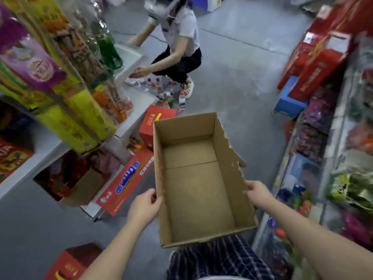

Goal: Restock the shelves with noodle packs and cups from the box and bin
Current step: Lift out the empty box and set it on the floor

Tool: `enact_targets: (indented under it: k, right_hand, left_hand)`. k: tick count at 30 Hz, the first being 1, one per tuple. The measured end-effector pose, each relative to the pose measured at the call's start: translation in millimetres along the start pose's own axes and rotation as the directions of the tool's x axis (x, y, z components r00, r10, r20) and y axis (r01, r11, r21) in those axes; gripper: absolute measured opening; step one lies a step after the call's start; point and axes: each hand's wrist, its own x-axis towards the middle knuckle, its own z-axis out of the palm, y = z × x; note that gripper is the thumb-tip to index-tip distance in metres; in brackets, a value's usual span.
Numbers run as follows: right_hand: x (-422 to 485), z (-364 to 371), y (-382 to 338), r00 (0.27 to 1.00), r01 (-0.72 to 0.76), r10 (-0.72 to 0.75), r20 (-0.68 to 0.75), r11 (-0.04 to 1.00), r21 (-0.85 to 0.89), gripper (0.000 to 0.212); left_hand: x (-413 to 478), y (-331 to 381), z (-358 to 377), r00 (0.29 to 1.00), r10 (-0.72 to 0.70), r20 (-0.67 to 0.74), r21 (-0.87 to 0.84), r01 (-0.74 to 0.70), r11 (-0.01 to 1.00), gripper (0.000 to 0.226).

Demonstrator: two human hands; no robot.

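Grey concrete floor (242,63) runs down a narrow shop aisle, with stocked shelving on both sides. Held over the middle of that aisle is an open cardboard box (197,178), its flaps torn and its inside bare: no noodle packs or cups show in it, so by the look of it this box has been emptied and is being carried off or repositioned rather than unpacked. The left hand (144,207) grips the box's left wall near its near corner, thumb curled over the rim; the right hand (257,194) clamps the right wall opposite, fingers wrapped around the edge. Holding both long walls keeps the light, floppy carton level and stops it folding. No bin can be made out. On the left shelving (50,150) stand yellow-green cartons (80,120) and a purple snack pack (34,63), with red cartons (126,184) leaning at its foot on the floor. The right shelving (327,138) carries bagged goods, blurred, with red gift boxes (321,63) above a blue stool (290,100). Ahead, another person (179,45) crouches over small bottles (161,87) strewn on the floor, blocking the aisle's far end; a further red carton (70,263) sits beside the near left.
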Motion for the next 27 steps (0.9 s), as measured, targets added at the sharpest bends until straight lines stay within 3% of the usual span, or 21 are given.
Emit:
enact_targets:
  k: [7,10,19,21,24,27]
  right_hand:
    - [55.0,-47.2,28.3,0.991,-0.084,0.094,-0.091,0.991,0.108,0.034]
    - [64.9,-42.5,27.2,0.978,-0.139,0.159,-0.133,0.979,0.147,0.036]
    - [112.3,-12.1,3.3,0.946,-0.213,0.265,-0.185,0.941,0.262,0.040]
    - [123.9,-1.7,-1.7,0.948,-0.250,0.291,-0.127,0.931,0.264,0.052]
    - [134.2,9.8,-13.2,0.925,-0.372,0.379,-0.006,0.910,0.183,0.095]
    - [137.6,22.1,-17.1,0.927,-0.376,0.372,0.056,0.919,0.115,0.099]
  left_hand:
    - [87.7,78.7,33.1,0.998,0.049,0.031,0.149,-0.053,0.987,0.028]
    - [121.4,89.8,39.8,0.999,0.041,0.010,0.271,-0.042,0.962,0.028]
    - [200.1,99.7,41.1,0.999,0.029,0.026,0.414,-0.037,0.910,0.031]
    - [218.1,96.4,41.8,0.994,-0.056,0.096,0.431,0.009,0.902,0.047]
    - [244.2,86.5,43.5,0.934,-0.292,0.205,0.454,0.173,0.874,0.115]
    - [254.3,78.6,43.6,0.930,-0.250,0.271,0.479,0.095,0.873,0.124]
